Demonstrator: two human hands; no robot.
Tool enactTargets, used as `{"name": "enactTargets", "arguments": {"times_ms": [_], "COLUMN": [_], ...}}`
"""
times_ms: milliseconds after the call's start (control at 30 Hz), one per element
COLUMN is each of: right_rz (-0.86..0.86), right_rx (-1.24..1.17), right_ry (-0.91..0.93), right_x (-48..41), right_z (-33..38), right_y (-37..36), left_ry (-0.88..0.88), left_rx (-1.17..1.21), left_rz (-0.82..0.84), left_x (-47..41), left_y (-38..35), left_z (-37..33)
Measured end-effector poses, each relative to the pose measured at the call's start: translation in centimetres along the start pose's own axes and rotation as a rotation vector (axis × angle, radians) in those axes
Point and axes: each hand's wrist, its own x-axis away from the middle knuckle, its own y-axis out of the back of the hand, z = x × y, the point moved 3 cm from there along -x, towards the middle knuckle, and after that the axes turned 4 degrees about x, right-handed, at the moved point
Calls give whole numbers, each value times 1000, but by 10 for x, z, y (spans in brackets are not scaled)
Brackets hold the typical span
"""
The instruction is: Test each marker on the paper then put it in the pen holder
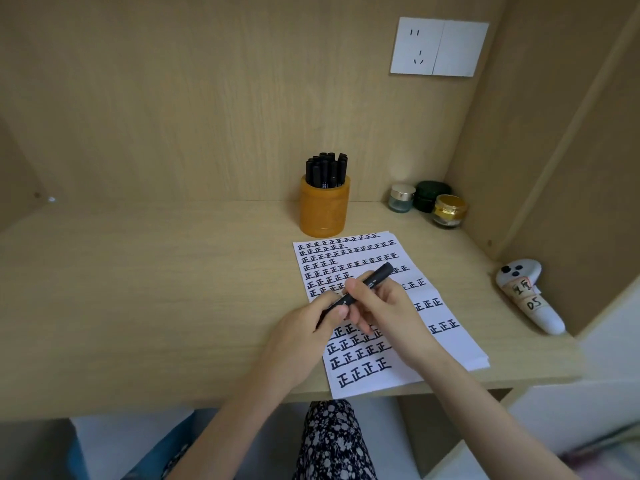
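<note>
1. A slim black marker (375, 277) is held over the white sheet of paper (453, 348), its free end pointing towards 2 o'clock. Whether its cap is on cannot be told.
2. The left hand (304, 329) has its fingers curled round the marker's near end, at 8 o'clock along the barrel.
3. The right hand (386, 306) pinches the marker's middle between thumb and fingers.
4. The paper lies flat on the pale wooden desk (138, 289) under both hands. Rows of black hand-drawn characters cover it, small at the far edge and larger near the person.
5. An orange cylindrical pen holder (324, 211) stands upright at 12 o'clock from the hands, just beside the paper's far left corner. A bunch of black markers (325, 169) stands packed in it.
6. Three small jars stand close together at 1 o'clock, in the back right corner: a clear glass jar with a silver lid (401, 199), a dark green jar (431, 195) and a gold-lidded jar (449, 211).
7. A white handheld controller with taped labels (530, 296) lies at 3 o'clock, apart from the paper.
8. A white wall socket plate (439, 46) sits high on the back panel.
</note>
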Motion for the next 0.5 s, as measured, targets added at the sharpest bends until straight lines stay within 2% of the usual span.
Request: {"name": "enactTargets", "arguments": {"times_ms": [167,233,333,433,500], "right_rz": [7,-17,-154,-333,-390], "right_rx": [-3,7,-67,-147,-155], "right_ry": [28,42,16,-58,-93], "right_x": [13,17,23,29,35], "right_z": [1,2,3,3,2], "right_y": [6,9,20,43,54], "left_ry": [27,2,-3,19,14], "left_rx": [223,194,80,73,31], "left_rz": [72,102,88,42,5], "left_x": [5,6,8,8,10], "left_y": [-4,-6,-5,1,7], "left_z": [-5,-7,-6,5,13]}}
